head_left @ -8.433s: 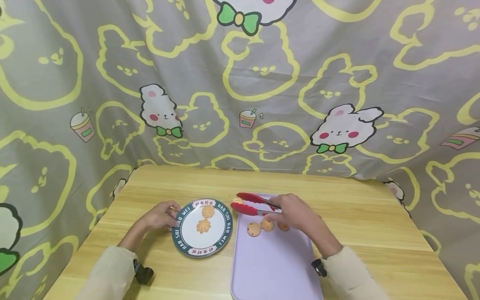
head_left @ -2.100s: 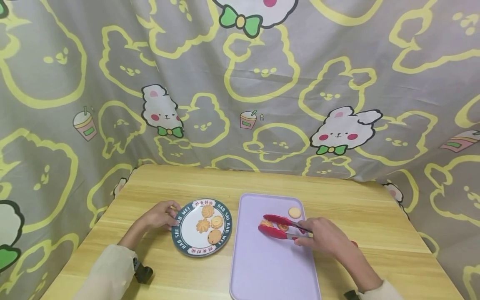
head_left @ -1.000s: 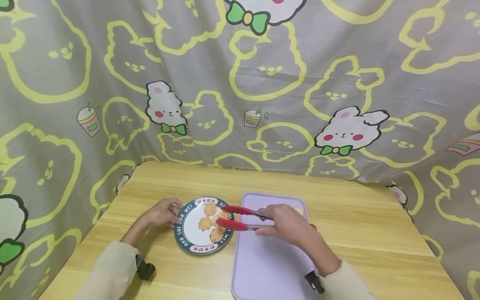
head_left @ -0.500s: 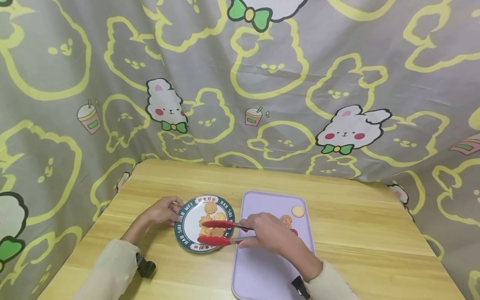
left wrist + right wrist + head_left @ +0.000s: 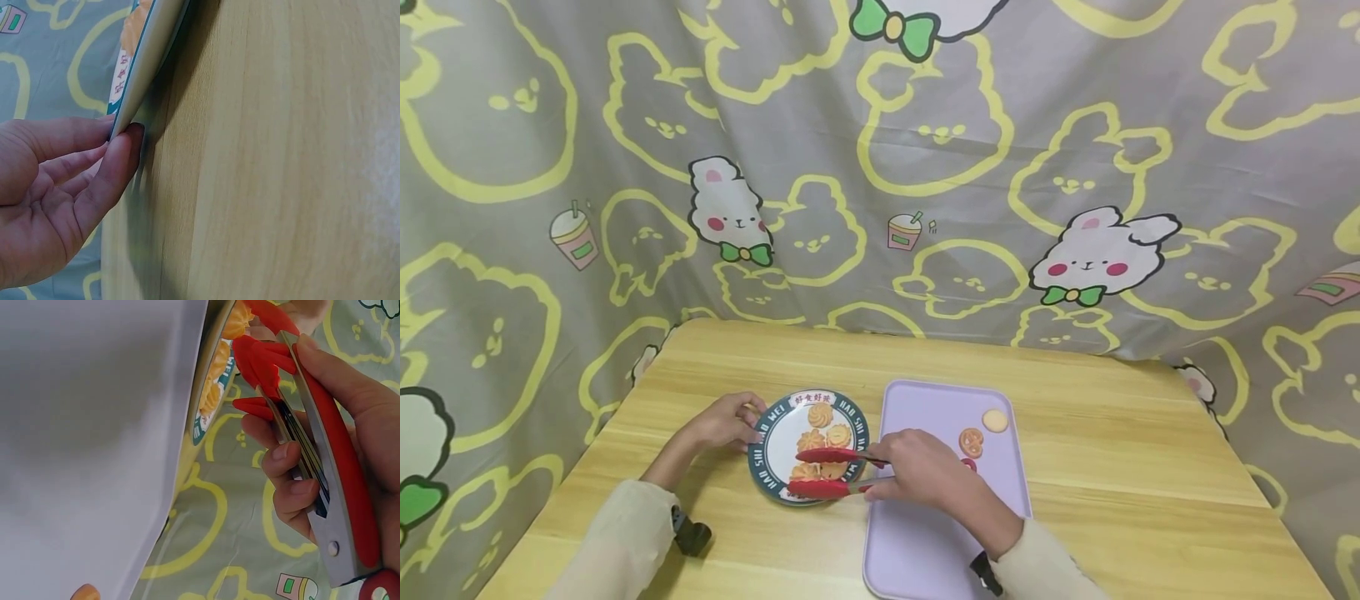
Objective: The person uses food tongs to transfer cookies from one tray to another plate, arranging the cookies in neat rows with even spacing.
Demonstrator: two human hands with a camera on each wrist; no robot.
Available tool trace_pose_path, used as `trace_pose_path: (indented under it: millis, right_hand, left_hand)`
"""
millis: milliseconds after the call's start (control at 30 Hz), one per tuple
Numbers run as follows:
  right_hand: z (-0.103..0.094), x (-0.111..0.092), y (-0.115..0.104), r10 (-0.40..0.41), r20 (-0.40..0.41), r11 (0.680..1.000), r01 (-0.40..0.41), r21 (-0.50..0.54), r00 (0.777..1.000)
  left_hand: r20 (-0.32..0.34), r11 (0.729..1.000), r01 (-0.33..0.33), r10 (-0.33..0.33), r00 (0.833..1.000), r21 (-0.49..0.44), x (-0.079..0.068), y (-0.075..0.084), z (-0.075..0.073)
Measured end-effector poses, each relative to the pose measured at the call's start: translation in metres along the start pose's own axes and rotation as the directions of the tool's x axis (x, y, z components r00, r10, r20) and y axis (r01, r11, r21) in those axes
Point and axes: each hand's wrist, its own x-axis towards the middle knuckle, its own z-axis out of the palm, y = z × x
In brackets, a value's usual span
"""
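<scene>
My left hand (image 5: 726, 421) pinches the left rim of a round plate (image 5: 775, 462) with a green border. In the left wrist view, thumb and fingers (image 5: 100, 178) grip that rim (image 5: 134, 81). My right hand (image 5: 921, 468) grips red-tipped metal tongs (image 5: 820, 489), reaching over the plate from the right. Between the tong tips are a cookie (image 5: 805, 472) and a round dotted cookie (image 5: 832, 470). Behind them on the plate sit a swirl cookie (image 5: 820, 415), a flower-shaped cookie (image 5: 811, 440) and a ridged cookie (image 5: 838, 435). The right wrist view shows fingers wrapped round the tongs' handles (image 5: 344, 469).
A lilac tray (image 5: 917, 558) lies right of the plate, under my right forearm. On it are a pale round cookie (image 5: 995, 420) and a pretzel-shaped cookie (image 5: 971, 442). The wooden table (image 5: 1112, 467) meets a patterned curtain (image 5: 955, 275) at the back.
The tongs have come left from the tray to the plate's front part, bringing another cookie there. Their tips have spread slightly in the last half second. My left hand keeps its place on the rim.
</scene>
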Motion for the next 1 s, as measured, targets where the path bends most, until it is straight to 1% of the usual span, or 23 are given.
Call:
trace_pose_path:
  millis: [133,233,333,467,567,767,933,1000]
  right_hand:
    - [0.001,0.0,0.001,-0.002,-0.001,1.0,0.002,0.006,1.0]
    - [-0.001,-0.004,0.003,0.011,0.003,1.0,-0.011,0.024,1.0]
    - [-0.007,-0.01,0.008,0.049,0.01,0.998,-0.049,0.034,0.999]
    - [-0.016,-0.024,0.022,0.105,-0.002,0.994,-0.105,0.016,0.994]
    - [-0.021,-0.037,0.037,0.15,-0.036,0.989,-0.15,0.008,0.988]
    - [-0.026,-0.068,0.068,0.245,-0.103,0.97,-0.242,0.035,0.964]
    - [-0.03,-0.093,0.088,0.327,-0.145,0.945,-0.324,0.047,0.934]
    - [-0.032,-0.102,0.094,0.359,-0.148,0.933,-0.356,0.049,0.921]
  left_hand:
    - [0.004,1.0,-0.001,0.001,1.0,0.0,0.0,0.0,0.0]
    - [0.002,1.0,-0.002,0.002,1.0,0.004,0.0,0.0,0.0]
    - [0.001,1.0,-0.008,0.008,1.0,0.008,0.001,0.0,0.0]
    - [0.0,1.0,-0.016,0.016,1.0,0.007,0.0,0.0,0.0]
    - [-0.002,1.0,-0.017,0.017,1.0,0.007,0.0,0.001,0.0]
    - [-0.005,1.0,-0.015,0.016,1.0,0.013,-0.001,0.0,0.001]
    - [-0.008,1.0,-0.017,0.017,1.0,0.011,-0.001,0.0,0.001]
    - [-0.007,1.0,-0.018,0.018,1.0,0.011,0.0,-0.001,0.0]
